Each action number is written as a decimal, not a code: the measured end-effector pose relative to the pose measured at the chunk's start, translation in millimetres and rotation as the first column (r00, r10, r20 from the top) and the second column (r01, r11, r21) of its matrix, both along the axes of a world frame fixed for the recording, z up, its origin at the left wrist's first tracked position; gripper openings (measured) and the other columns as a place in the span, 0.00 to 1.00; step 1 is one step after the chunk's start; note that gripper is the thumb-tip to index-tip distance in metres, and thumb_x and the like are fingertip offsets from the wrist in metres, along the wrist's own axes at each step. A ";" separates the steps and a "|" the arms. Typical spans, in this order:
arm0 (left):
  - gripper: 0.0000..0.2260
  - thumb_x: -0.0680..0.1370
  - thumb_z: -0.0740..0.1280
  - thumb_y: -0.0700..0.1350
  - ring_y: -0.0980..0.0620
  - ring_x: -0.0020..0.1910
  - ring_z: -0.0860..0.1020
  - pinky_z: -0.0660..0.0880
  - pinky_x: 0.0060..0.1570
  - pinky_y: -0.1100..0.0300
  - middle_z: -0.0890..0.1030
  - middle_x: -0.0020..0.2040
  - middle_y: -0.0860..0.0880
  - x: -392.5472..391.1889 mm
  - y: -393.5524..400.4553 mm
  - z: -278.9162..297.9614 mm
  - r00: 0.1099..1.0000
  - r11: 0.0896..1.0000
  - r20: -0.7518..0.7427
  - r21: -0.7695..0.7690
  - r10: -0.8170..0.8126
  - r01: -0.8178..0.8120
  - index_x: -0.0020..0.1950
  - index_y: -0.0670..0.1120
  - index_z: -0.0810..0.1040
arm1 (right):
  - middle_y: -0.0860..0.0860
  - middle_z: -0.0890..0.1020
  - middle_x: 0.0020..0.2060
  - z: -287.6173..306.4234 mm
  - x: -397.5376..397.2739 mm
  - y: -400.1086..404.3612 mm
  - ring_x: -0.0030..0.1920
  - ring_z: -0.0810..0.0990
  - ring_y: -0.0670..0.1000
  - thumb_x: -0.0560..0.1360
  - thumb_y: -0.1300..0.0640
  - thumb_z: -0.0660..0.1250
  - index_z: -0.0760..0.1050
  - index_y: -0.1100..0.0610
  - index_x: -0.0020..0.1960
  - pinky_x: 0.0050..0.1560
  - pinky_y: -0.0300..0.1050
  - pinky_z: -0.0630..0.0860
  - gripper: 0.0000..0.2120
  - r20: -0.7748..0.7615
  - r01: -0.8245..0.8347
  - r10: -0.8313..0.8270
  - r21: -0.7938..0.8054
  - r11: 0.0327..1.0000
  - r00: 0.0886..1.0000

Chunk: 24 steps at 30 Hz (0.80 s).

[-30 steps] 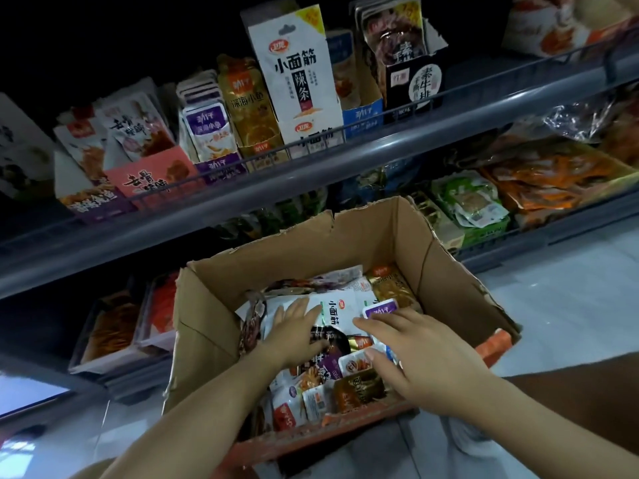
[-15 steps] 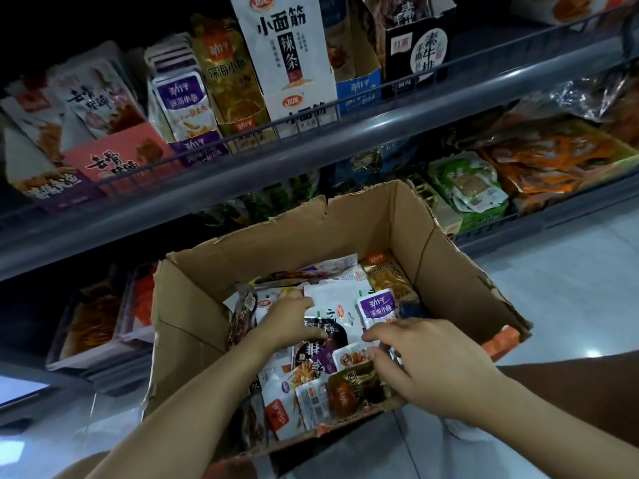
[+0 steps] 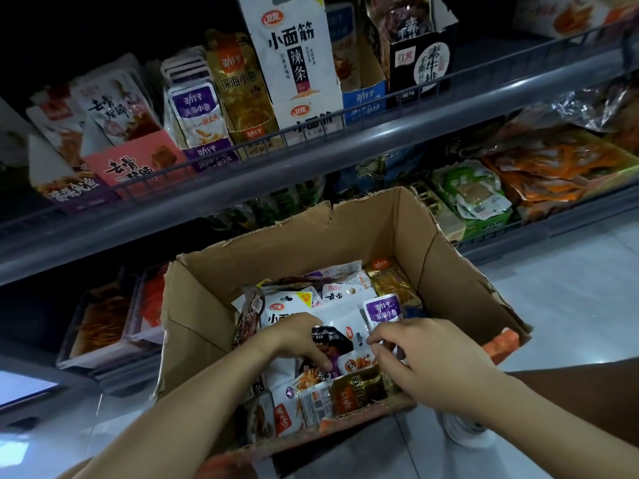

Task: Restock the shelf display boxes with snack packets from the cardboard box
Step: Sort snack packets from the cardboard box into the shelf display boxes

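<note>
Both my hands work inside the cardboard box (image 3: 207, 305), which stands open in front of the shelves. My left hand (image 3: 301, 337) lies curled over the heap of snack packets (image 3: 321, 388), its fingers hooked down onto a dark packet (image 3: 330, 340); whether they actually grip it or only press on it, I cannot tell. My right hand (image 3: 425, 357) has its fingertips bunched and dug in among the packets just beside a small orange-print sachet (image 3: 356, 363), seemingly pinching an edge there, though which packet it has is hidden.

The packets look light, flat and limp, with glossy film that I judge slippery; a sealed edge or corner should give the surest hold, a few stacked at a time. They lie jumbled with no common heading: a purple-labelled packet (image 3: 382, 309) stands nearly upright, long axis running away from me toward the shelf, while a large white pack (image 3: 340, 316) lies flat beneath it.

Above, the shelf display boxes (image 3: 145, 164) sit behind a wire rail (image 3: 311, 129), their packets stood on end with fronts facing out, so each one would need turning upright.
</note>
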<state>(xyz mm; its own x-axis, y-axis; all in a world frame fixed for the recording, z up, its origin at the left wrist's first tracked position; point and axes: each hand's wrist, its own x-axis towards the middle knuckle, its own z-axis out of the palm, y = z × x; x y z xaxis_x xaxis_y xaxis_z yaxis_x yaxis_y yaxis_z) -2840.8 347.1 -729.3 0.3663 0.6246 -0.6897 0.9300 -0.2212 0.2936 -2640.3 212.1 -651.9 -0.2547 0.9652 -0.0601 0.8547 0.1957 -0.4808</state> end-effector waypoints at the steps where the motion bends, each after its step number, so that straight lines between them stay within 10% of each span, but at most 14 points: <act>1: 0.23 0.67 0.79 0.53 0.47 0.53 0.78 0.72 0.47 0.57 0.80 0.55 0.47 1.1 -1.5 0.3 1.000 1.000 0.011 0.011 -0.025 0.025 0.56 0.44 0.79 | 0.45 0.81 0.48 0.4 0.4 0.4 0.46 0.79 0.44 0.80 0.44 0.53 0.74 0.46 0.61 0.46 0.43 0.76 0.15 0.002 0.001 -0.001 -0.006 1.000 1.000; 4: 0.14 0.67 0.79 0.51 0.52 0.39 0.77 0.69 0.35 0.60 0.79 0.40 0.51 1.9 -2.5 3.8 0.998 0.999 0.051 0.044 -0.027 0.025 0.42 0.45 0.79 | 0.44 0.81 0.48 1.0 0.5 2.2 0.45 0.79 0.44 0.80 0.44 0.53 0.74 0.45 0.60 0.46 0.43 0.77 0.15 0.006 0.004 -0.004 -0.021 1.000 1.000; 12: 0.11 0.66 0.80 0.48 0.52 0.40 0.82 0.76 0.40 0.56 0.84 0.40 0.50 -14.2 9.3 52.6 0.907 0.927 0.347 0.198 0.239 -0.320 0.41 0.47 0.81 | 0.43 0.81 0.50 -0.3 1.3 1.3 0.45 0.79 0.43 0.80 0.44 0.54 0.73 0.43 0.60 0.44 0.40 0.77 0.14 -0.010 0.013 -0.013 0.012 1.000 1.000; 18: 0.11 0.66 0.80 0.44 0.58 0.36 0.82 0.77 0.34 0.69 0.84 0.38 0.54 -23.4 -1.6 108.5 0.548 0.714 0.720 0.104 0.426 -0.692 0.43 0.47 0.81 | 0.38 0.74 0.40 7.8 -4.0 3.3 0.36 0.75 0.42 0.80 0.46 0.57 0.71 0.43 0.64 0.36 0.31 0.68 0.14 -0.083 0.073 -0.069 0.039 0.997 0.994; 24: 0.15 0.61 0.78 0.45 0.50 0.39 0.85 0.80 0.44 0.56 0.86 0.40 0.48 -22.4 -15.7 137.4 0.109 0.590 0.860 -0.245 0.499 -0.769 0.45 0.45 0.81 | 0.37 0.69 0.57 16.4 -13.0 15.2 0.48 0.76 0.40 0.72 0.35 0.62 0.62 0.43 0.69 0.48 0.38 0.75 0.28 -0.331 0.291 -0.276 -0.003 0.957 0.902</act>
<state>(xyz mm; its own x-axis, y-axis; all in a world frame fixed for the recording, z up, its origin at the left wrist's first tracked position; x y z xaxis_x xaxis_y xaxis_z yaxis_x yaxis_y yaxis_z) -2863.2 331.4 -591.9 -0.0062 0.9890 -0.1475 0.0865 0.1475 0.9853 -2653.3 227.3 -635.4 0.0323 0.9992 0.0250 0.6754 -0.0034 -0.7375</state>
